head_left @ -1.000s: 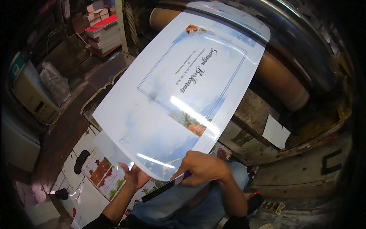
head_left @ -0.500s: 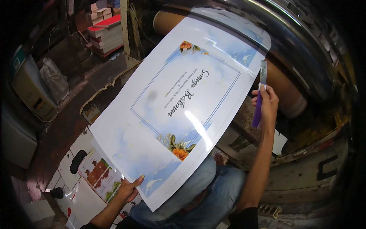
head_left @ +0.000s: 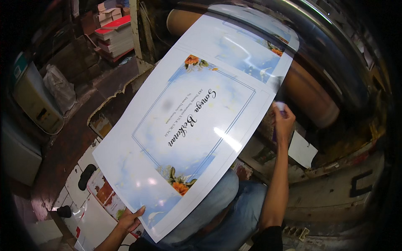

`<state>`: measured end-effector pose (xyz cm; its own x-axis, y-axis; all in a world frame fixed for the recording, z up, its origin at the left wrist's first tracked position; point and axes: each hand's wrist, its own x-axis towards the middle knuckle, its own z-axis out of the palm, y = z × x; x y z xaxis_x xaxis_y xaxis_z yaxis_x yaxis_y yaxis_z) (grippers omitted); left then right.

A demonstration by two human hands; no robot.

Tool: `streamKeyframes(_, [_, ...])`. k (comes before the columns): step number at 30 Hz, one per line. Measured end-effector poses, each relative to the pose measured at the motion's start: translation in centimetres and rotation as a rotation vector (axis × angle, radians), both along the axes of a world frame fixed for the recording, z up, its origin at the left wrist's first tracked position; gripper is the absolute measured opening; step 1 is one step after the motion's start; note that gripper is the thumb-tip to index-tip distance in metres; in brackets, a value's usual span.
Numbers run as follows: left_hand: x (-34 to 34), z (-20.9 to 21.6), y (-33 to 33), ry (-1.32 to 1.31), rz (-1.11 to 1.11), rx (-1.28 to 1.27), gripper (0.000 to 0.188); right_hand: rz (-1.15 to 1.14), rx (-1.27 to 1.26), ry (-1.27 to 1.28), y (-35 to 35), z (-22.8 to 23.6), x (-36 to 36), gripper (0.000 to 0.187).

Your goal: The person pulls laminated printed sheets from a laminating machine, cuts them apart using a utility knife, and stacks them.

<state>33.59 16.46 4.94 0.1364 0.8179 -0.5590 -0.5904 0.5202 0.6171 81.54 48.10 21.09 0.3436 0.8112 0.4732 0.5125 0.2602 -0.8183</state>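
A large glossy printed sheet (head_left: 192,104), white with pale blue washes, orange flowers and a framed panel, slopes across the middle. Its far end curves up against a dark shiny roller (head_left: 331,54). My left hand (head_left: 130,221) pinches the near left corner, thumb on top. In my right hand (head_left: 284,122), beside the sheet's right edge, is a cutter knife (head_left: 279,106) with a purple handle and a white collar. Fingers cover most of the handle. The blade is hard to make out against the sheet's edge.
Behind the sheet lies a thick brown roll (head_left: 314,96). My jeans-clad knees (head_left: 213,201) are under its near end. Printed papers (head_left: 102,192) and a black object (head_left: 86,177) lie at left on a white surface. Stacked red-topped books (head_left: 115,37) stand far left.
The sheet has come toward me and slightly left, showing more print near the roller. My left hand moved down with it. My right hand moved left and down to the sheet's edge with the knife.
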Motion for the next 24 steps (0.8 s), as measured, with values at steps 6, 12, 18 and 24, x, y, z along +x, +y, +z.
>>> streamKeyframes(6, [-2.3, -0.6, -3.3, 0.023, -0.021, -0.08, 0.066, 0.013, -0.103, 0.629, 1.1, 0.9, -4.4, 0.05])
streamKeyframes(12, [-5.5, -0.6, -4.7, 0.104, 0.011, -0.044, 0.066, 0.124, -0.306, 0.776, 0.9, -0.9, -4.6, 0.05])
streamKeyframes(18, [-17.3, -4.9, -4.1, 0.201, -0.058, -0.092, 0.065, 0.186, -0.371, 0.695, -0.3, -3.6, -4.2, 0.045])
streamKeyframes(24, [-20.0, -4.9, -4.6, 0.349, -0.115, -0.255, 0.065, 0.062, -0.31, 0.599, -3.6, -0.2, -5.0, 0.023])
